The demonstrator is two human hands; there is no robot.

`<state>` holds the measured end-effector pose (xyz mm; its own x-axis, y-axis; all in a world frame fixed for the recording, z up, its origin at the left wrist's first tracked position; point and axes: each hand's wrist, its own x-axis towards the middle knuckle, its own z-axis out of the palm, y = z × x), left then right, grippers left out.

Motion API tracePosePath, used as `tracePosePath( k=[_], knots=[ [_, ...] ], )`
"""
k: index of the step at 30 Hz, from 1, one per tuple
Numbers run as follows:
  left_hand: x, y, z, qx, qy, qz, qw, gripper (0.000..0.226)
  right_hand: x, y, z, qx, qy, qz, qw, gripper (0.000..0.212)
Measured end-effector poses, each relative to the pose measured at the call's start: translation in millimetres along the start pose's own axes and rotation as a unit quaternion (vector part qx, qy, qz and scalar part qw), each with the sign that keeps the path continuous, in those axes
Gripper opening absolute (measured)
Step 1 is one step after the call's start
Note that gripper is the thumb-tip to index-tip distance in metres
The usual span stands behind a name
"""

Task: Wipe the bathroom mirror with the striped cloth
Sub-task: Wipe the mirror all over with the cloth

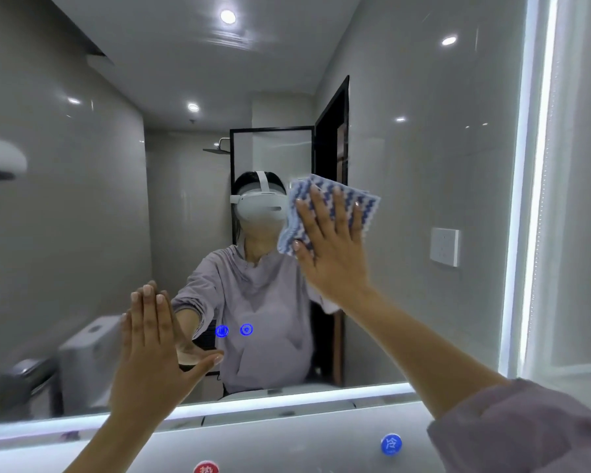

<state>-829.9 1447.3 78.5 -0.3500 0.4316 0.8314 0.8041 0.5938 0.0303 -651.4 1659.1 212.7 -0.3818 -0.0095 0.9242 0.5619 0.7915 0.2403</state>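
The bathroom mirror (423,165) fills most of the view, with lit strips along its bottom and right edges. A blue-and-white striped cloth (364,201) lies flat against the glass right of centre. My right hand (331,244) presses it to the mirror with straight, spread fingers. Lower left, my left hand (151,346) rests flat on the glass, fingers straight and together, thumb out, holding nothing. The reflection shows a person in a grey top wearing a white headset.
Two blue touch icons (234,330) glow in the lower middle of the glass. Below the mirror, a round blue tag (391,444) and a red tag (205,467) sit on the grey wall. A white wall fixture (0,158) juts in at the left edge.
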Motion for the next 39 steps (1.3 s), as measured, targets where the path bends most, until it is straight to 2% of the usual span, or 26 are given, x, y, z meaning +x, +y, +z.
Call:
tracePosePath(
  k=[9, 20, 29, 39],
  knots=[
    [0, 0, -2, -0.007, -0.015, -0.011, 1.0, 0.123, 42, -51, -4, -0.012, 0.0, -0.086, 0.996, 0.06],
    [-1, -2, -2, 0.003, -0.003, -0.004, 1.0, 0.118, 51, -27, -5, -0.036, 0.023, -0.132, 0.99, 0.057],
    [-2, -3, 1, 0.0, 0.013, 0.004, 1.0, 0.12, 43, 46, -15, -0.057, 0.008, -0.035, 0.998, 0.06],
    [-1, -4, 3, -0.001, 0.023, 0.011, 1.0, 0.12, 4, 119, -26, -0.031, 0.013, 0.169, 0.985, 0.064]
  ],
)
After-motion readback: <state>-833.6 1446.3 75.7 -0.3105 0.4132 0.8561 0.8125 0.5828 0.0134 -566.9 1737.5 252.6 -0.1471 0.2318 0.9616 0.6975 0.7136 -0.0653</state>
